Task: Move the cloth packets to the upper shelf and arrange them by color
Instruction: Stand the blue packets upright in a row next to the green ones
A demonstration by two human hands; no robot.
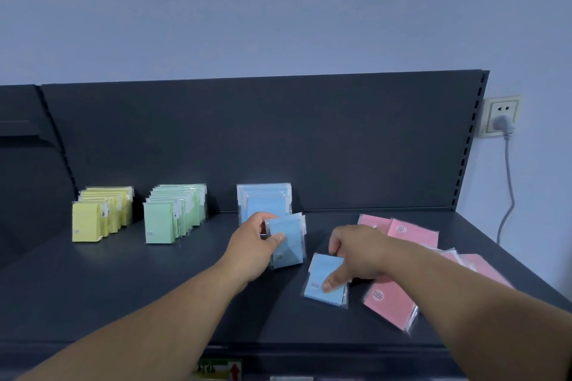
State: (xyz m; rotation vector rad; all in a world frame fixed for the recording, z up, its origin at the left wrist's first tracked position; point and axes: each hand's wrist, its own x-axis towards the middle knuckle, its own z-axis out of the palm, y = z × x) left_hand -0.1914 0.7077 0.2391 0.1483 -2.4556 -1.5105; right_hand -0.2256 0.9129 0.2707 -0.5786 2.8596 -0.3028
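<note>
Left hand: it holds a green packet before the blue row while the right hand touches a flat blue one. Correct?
No: the head view shows the left hand holding a blue packet, not green; the rest stands.

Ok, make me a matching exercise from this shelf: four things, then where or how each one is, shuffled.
1 yellow packets
2 pink packets
3 left hand
4 right hand

A lying flat, right side
B holding the upright blue packet
C standing in a row, far left
D gripping the flat blue packet

Pairs: 1-C, 2-A, 3-B, 4-D
</note>
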